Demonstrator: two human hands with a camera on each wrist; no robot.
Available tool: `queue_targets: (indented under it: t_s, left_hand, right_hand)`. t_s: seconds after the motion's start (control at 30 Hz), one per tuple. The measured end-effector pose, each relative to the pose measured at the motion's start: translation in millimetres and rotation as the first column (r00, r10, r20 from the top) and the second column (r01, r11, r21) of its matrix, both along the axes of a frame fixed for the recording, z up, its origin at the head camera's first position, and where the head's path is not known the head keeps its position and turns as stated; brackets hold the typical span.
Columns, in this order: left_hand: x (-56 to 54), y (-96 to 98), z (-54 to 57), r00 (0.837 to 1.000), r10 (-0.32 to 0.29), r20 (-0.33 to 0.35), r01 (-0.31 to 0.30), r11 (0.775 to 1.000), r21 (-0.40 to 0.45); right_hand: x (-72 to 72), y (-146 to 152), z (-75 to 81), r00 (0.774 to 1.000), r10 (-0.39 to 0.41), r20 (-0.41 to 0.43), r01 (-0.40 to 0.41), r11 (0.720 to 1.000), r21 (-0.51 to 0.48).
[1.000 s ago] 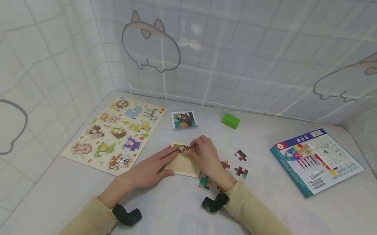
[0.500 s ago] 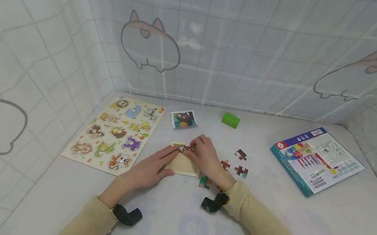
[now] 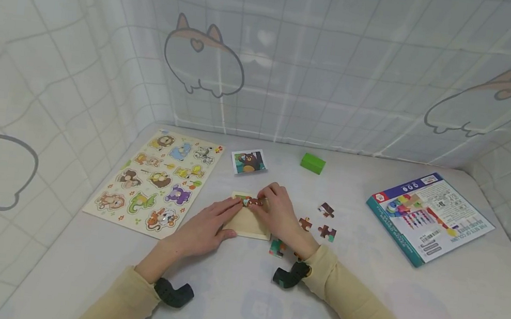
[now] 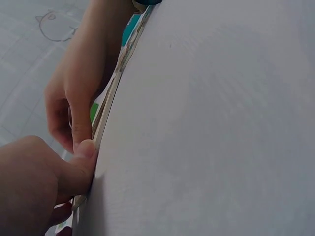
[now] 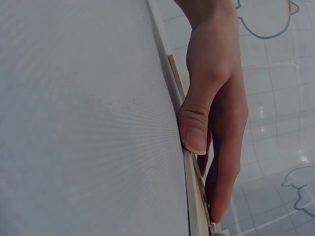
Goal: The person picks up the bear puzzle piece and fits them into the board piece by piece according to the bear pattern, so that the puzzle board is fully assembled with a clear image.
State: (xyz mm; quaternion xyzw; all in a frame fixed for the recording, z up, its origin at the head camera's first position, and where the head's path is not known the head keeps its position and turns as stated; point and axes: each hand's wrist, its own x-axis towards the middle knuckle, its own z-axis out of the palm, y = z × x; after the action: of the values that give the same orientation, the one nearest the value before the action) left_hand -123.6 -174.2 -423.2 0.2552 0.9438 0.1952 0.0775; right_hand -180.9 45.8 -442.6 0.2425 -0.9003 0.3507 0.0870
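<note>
Your left hand [image 3: 201,231] braces the tray's [image 3: 247,224] left side, fingers fairly straight. Your right hand [image 3: 278,215] pinches a brown piece [image 3: 254,202] at the tray's far edge. Loose pieces [image 3: 326,233] lie right of it; bear card [image 3: 249,163] sits beyond.

Both arms, in beige sleeves [image 3: 116,298], reach in from the near side of the table [image 3: 351,185] and slant toward its far edge, converging. The left hand [image 3: 201,229], on the side of the table's left edge, lies back upward, fingers fairly straight and together, thumb spread apart. The right hand [image 3: 278,214] arches from a bare wrist [image 3: 305,243], fingers bent, thumb and forefinger pinching, tips just beside the left fingertips.
</note>
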Motion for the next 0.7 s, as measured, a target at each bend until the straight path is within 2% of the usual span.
queue_targets:
  t_s: [0.2,0.37,0.6,0.7]
  left_hand:
    - [-1.3,4.3,-1.1,1.000,-0.003,-0.025,0.002,0.999,-0.048]
    - [-2.7,6.2,-2.4,0.999,-0.006,-0.043,0.004,0.999,-0.053]
    - [-4.6,8.9,-3.6,0.995,-0.052,-0.081,0.046,0.996,-0.076]
    - [-4.4,10.1,-2.5,0.996,-0.060,-0.058,0.056,0.996,-0.073]
  right_hand:
    - [-0.1,-0.1,-1.6,1.000,-0.002,-0.023,0.001,1.000,-0.008]
    - [-1.5,-0.2,-3.7,0.999,0.002,-0.047,-0.002,1.000,-0.010]
    - [-2.8,0.4,-4.6,0.999,0.004,-0.042,-0.005,1.000,-0.017]
    - [-3.0,0.6,-4.2,0.999,0.001,-0.033,-0.001,1.000,-0.015]
